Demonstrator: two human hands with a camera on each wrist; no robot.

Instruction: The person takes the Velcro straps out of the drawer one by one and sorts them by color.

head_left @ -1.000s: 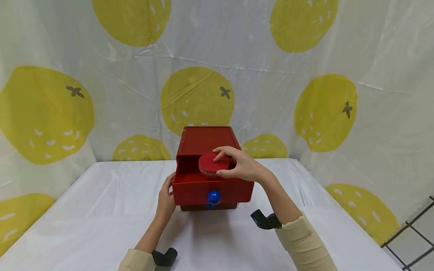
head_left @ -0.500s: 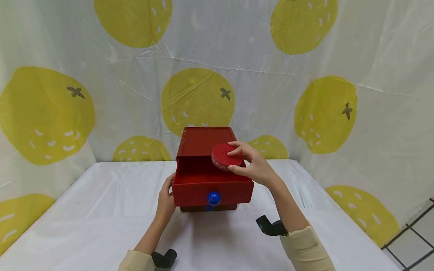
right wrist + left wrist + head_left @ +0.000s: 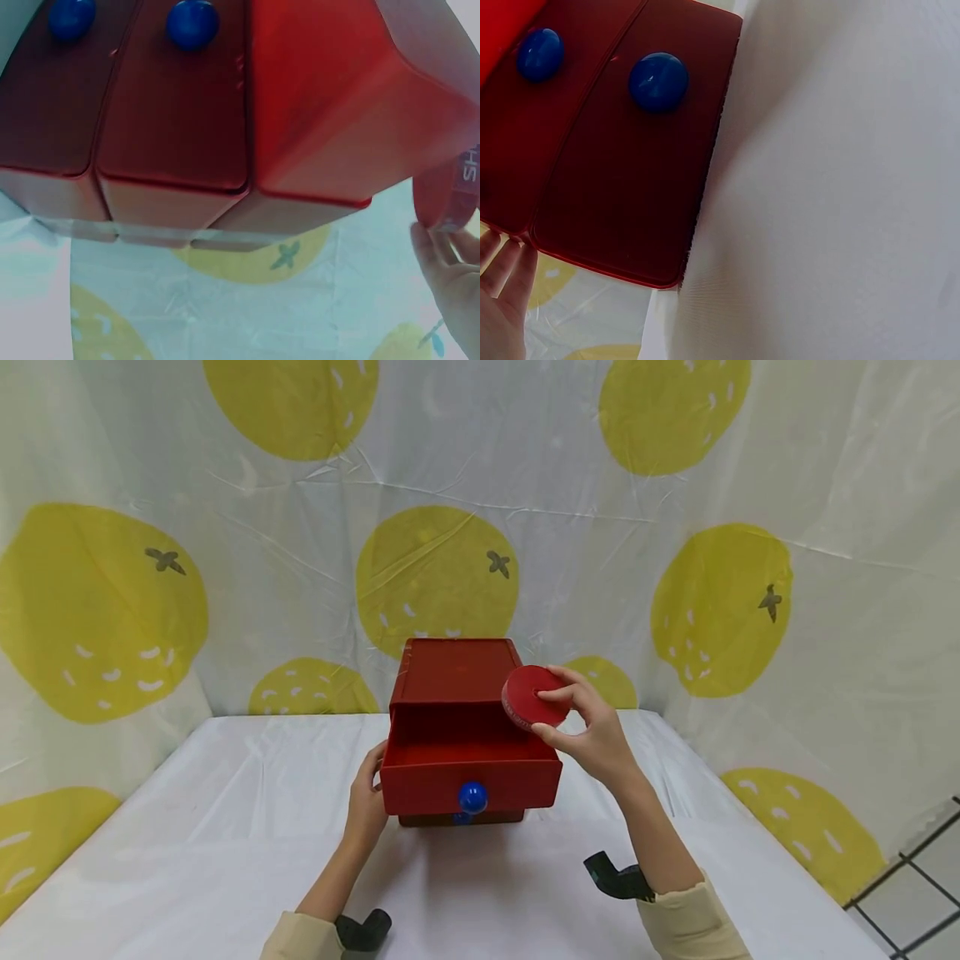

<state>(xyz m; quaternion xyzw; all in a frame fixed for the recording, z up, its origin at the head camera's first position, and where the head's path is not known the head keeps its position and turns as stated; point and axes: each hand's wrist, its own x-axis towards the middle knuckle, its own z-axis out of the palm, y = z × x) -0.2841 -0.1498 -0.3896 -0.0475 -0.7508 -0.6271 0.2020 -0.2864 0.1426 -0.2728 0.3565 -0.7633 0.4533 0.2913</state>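
A red drawer chest (image 3: 457,670) with blue knobs stands on the table, its top drawer (image 3: 427,789) pulled far out. Bare red floor shows inside that drawer. My right hand (image 3: 596,735) pinches a red tape roll (image 3: 528,702) above the drawer's right rear corner, a fingertip at its small centre hole and the thumb at the lower edge. Pale lettering runs round the roll's edge, clearest in the right wrist view. Along the chest's left side lies my left hand (image 3: 367,797); in the left wrist view its straight fingers (image 3: 517,277) touch the red side.
A white cloth covers the table (image 3: 225,877). Behind hangs a pale curtain (image 3: 577,568) printed with yellow fruit. Dark wire grid (image 3: 907,860) stands at the lower right. Lower drawers with blue knobs (image 3: 658,81) sit closed beneath the pulled-out one.
My right hand has lifted the tape roll up and to the right, from inside the drawer opening to above its right side. The roll has tilted. My left hand stays put.
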